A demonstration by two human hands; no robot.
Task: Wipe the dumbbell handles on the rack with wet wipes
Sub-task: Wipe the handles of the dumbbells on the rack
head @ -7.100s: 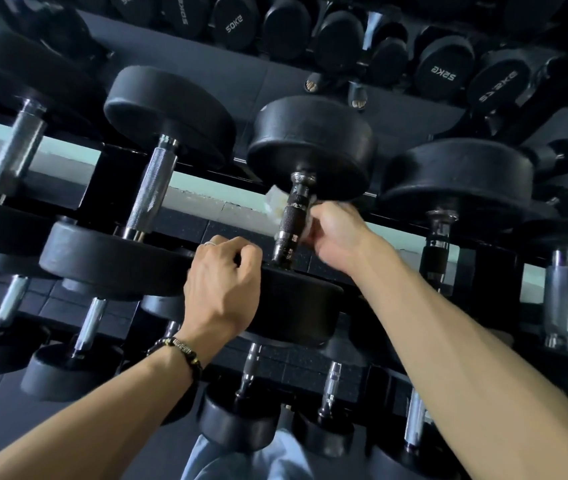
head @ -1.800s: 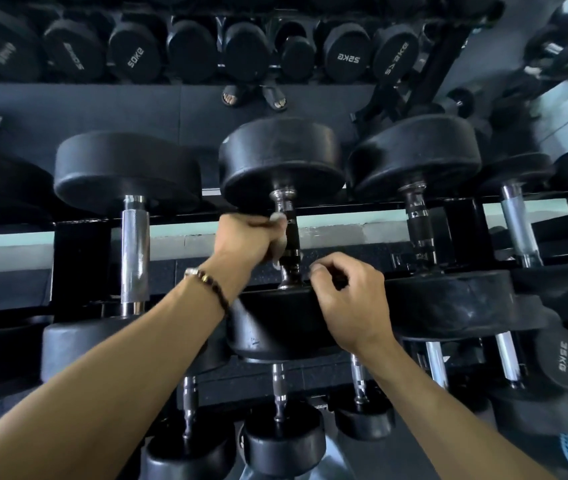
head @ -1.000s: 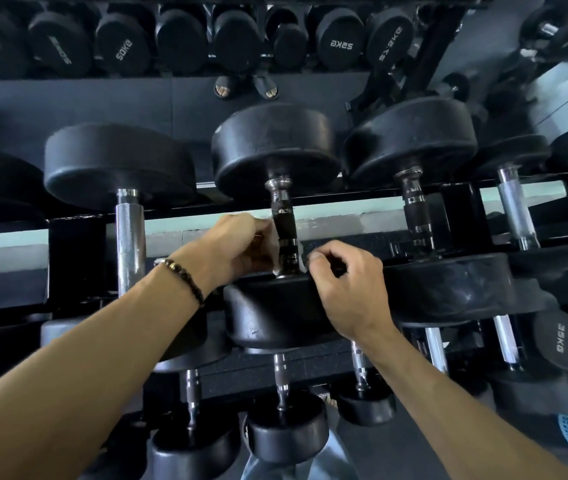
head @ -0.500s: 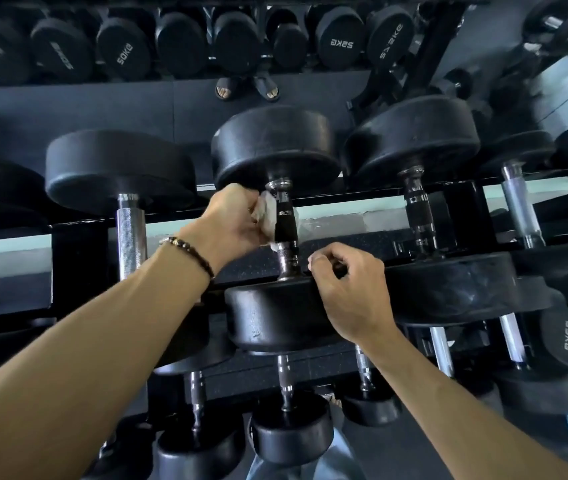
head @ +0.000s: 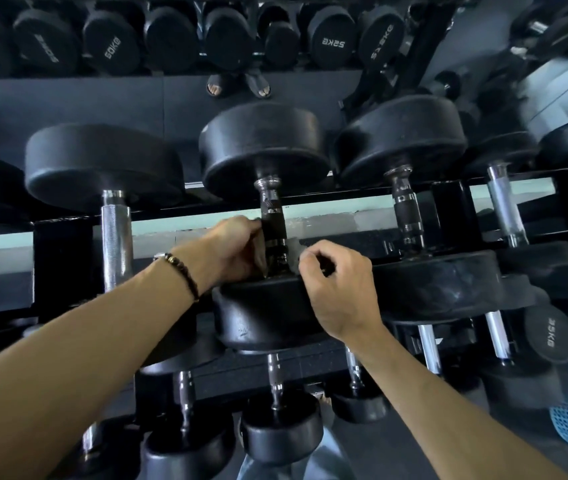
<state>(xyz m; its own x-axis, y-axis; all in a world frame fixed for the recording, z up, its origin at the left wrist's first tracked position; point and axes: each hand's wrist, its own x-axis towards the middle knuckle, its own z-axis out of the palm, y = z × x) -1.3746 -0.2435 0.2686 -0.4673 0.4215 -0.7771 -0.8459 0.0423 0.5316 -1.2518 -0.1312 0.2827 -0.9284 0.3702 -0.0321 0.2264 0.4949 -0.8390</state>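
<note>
- Black rubber heads cap the middle dumbbell point(head: 264, 188) on the rack point(head: 447, 216), which sits at the centre of the frame with its dark handle point(head: 273, 223) running up and down between the two heads.
- Left hand point(head: 237, 251), a beaded bracelet point(head: 180, 275) on its wrist, is curled round the lower part of that handle just above the near head.
- A pale wet wipe point(head: 292, 249) shows as a small crumpled patch to the right of the handle's lower end, between the two hands; how much of it the left hand holds cannot be told.
- Right hand point(head: 339, 289) has its fingers curled, resting on the rim of the near head just right of the handle; the fingertips are close to the wipe, but whether they pinch it cannot be told.
- Left of centre stands a dumbbell with a bright knurled steel handle point(head: 116, 237); right of centre another with a dark handle point(head: 407, 213).
- Along the top of the frame runs a row of dumbbell heads, one marked 52KG point(head: 333, 43).
</note>
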